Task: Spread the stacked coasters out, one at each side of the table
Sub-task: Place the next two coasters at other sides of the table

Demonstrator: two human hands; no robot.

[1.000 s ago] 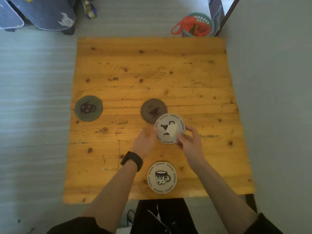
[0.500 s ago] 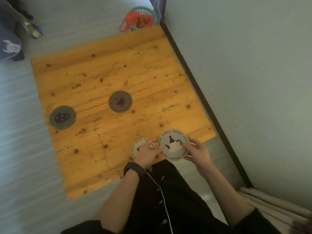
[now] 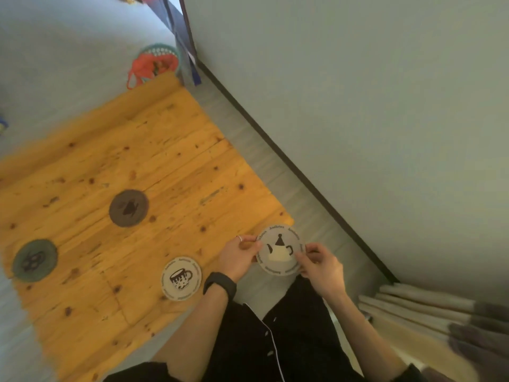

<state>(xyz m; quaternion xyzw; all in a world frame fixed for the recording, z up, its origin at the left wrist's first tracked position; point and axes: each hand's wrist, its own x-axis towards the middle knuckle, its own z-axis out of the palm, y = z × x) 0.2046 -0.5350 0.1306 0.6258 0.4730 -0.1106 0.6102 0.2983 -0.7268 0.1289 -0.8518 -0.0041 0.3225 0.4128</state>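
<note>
Across the left half of the frame, a yellow pine bench (image 3: pixel 154 161) with dark knots is seen tilted, standing on a pale grey floor (image 3: pixel 55 64). A grey wall (image 3: pixel 358 106) with a dark skirting strip fills the upper right. At lower centre, a pale teapot coaster (image 3: pixel 279 250) is gripped by its rim between the left hand (image 3: pixel 238 256) and the right hand (image 3: pixel 321 267), fingers closed on its opposite edges, over the bench's near right corner. A pale mug coaster (image 3: pixel 181 279) lies flat near the bench's lower edge, just left of the left wrist. A brown coaster (image 3: pixel 129 208) lies mid-bench, and a green coaster (image 3: pixel 35 260) rests at the far left. A teal basket (image 3: pixel 158 62) with an orange bag is blurred at the upper centre. Pale rolled items (image 3: pixel 427 307) are stacked at lower right.
</note>
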